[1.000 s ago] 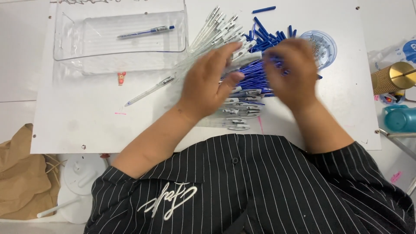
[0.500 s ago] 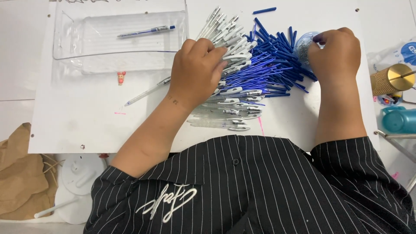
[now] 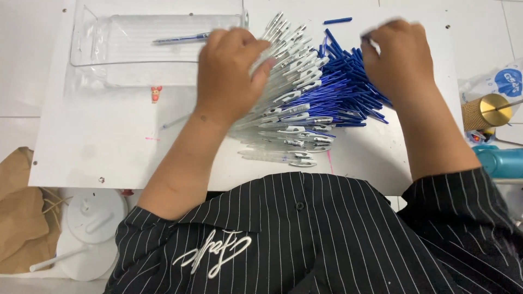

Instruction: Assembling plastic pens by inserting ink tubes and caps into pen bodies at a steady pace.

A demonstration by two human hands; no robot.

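Observation:
A big fan-shaped heap of pens lies on the white board (image 3: 109, 152): clear barrels with clips (image 3: 289, 117) on the left, blue parts (image 3: 340, 87) on the right. My left hand (image 3: 231, 71) is knuckles-up over the heap's upper left, its fingers curled onto clear barrels. At the heap's upper right edge my right hand (image 3: 403, 60) rests on the blue parts, with blurred fingertips. A clear plastic tray (image 3: 109, 65) at the back left holds one pen (image 3: 180, 38).
One loose pen (image 3: 175, 121) lies left of my left forearm, and one blue piece (image 3: 338, 20) beyond the heap. A gold cylinder (image 3: 487, 111) and a teal object (image 3: 501, 160) stand at the right edge. A white lid with a straw (image 3: 90, 228) and brown paper (image 3: 22, 218) lie lower left.
My left hand has moved up and left along the clear barrels toward the tray. My right hand went out to the right, then came back left onto the blue parts.

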